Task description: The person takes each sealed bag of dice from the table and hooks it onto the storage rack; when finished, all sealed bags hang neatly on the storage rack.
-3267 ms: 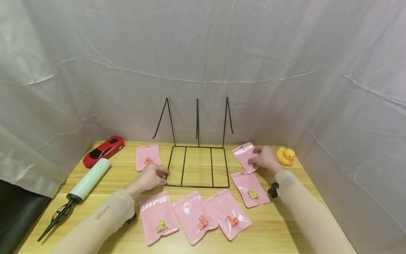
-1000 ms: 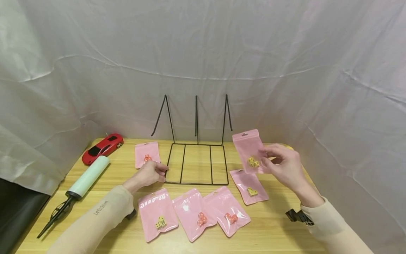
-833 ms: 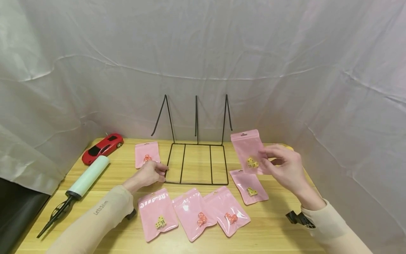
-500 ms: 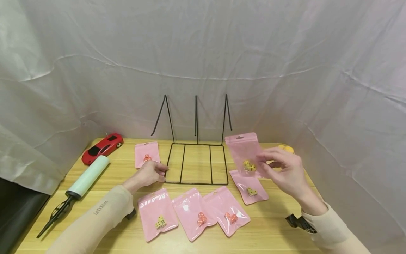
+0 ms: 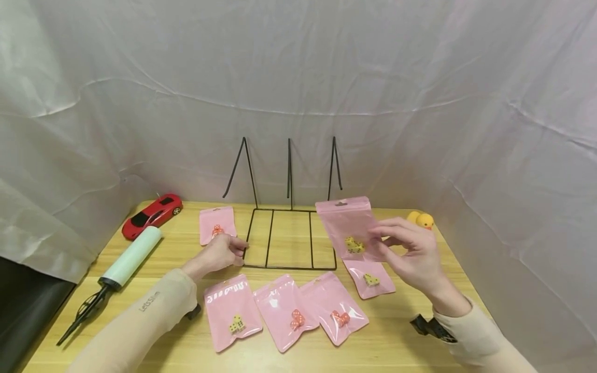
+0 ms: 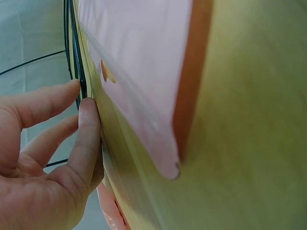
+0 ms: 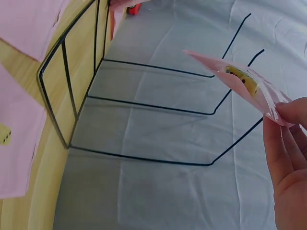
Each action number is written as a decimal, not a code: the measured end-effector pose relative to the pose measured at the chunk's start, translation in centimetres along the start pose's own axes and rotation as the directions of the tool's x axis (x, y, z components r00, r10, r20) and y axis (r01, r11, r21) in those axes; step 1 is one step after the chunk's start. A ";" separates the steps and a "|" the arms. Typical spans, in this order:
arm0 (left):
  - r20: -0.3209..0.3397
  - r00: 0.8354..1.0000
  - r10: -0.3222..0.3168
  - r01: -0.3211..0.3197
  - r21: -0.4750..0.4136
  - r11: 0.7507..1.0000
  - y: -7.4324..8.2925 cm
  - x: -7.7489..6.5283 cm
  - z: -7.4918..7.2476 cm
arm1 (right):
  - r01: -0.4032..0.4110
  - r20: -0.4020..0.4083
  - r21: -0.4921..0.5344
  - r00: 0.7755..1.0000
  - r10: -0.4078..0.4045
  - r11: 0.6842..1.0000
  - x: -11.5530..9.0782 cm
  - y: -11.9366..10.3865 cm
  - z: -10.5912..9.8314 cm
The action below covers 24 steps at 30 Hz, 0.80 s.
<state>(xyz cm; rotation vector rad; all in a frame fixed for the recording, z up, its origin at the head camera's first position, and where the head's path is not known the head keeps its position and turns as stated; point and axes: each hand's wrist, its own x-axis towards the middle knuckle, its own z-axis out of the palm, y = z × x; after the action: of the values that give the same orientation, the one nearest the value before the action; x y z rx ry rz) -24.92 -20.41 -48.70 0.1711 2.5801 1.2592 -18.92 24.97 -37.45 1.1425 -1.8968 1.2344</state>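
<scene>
My right hand (image 5: 415, 254) pinches the lower right edge of a pink zip bag (image 5: 344, 220) with yellow dice (image 5: 354, 245) inside. The bag is raised above the table, its hang hole at the top, overlapping the right side of a black wire rack (image 5: 289, 267). In the right wrist view this bag (image 7: 240, 81) overlaps the rack's prongs (image 7: 235, 143). My left hand (image 5: 218, 254) pinches the left side of the rack's base between thumb and fingers, as the left wrist view shows. Three prongs rise at the rack's back; nothing hangs on them.
Several more pink dice bags lie around the rack: one behind my left hand (image 5: 216, 217), a front row (image 5: 233, 300), and one under the raised bag (image 5: 370, 290). A red toy car (image 5: 153, 216) and a pale green hand pump (image 5: 132, 256) lie left; a yellow rubber duck (image 5: 422, 219) sits back right.
My right hand has picked the yellow-dice bag up from beside the duck and moved it left, towards the rack. The left hand stays on the rack's side.
</scene>
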 end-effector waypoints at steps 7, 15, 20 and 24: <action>-0.005 1.000 0.004 -0.004 0.001 1.000 0.0 0.0 0.0 | -0.016 -0.032 -0.002 0.999 0.016 1.000 0.5 -0.1 0.5; -0.004 1.000 -0.005 0.004 -0.007 1.000 -0.1 0.2 -0.2 | -0.026 -0.068 0.007 0.997 0.026 1.000 0.9 0.2 0.9; 0.001 1.000 -0.002 0.002 -0.011 1.000 0.0 0.1 -0.1 | -0.044 -0.083 0.015 0.995 0.045 0.999 1.0 0.6 1.2; 0.001 1.000 -0.004 0.004 -0.009 1.000 0.0 0.0 0.0 | -0.058 -0.098 0.028 0.993 0.061 0.998 1.0 1.0 1.4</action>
<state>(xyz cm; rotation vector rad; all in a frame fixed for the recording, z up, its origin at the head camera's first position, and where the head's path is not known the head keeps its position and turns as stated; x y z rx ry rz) -24.97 -20.41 -48.67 0.1644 2.5722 1.2687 -20.27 23.56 -37.57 1.0244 -1.8585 1.3257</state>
